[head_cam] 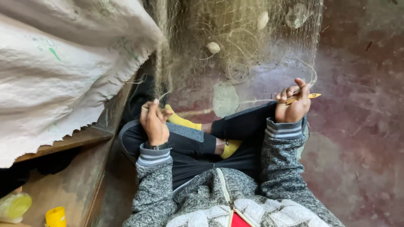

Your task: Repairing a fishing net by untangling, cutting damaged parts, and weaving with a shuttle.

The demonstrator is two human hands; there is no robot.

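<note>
The hands are well apart: the left hand (154, 122) is pinched on a gathered strand of the fishing net (235, 46), the right hand (293, 106) is closed on a yellow netting needle (304, 98) with twine drawn taut between them. The net hangs at twelve o'clock — how much is mended I cannot tell; most of the mesh looks unworked. A white woven sack (63, 67) crowds ten o'clock; bare floor (362, 126) lies open at three o'clock.
</note>
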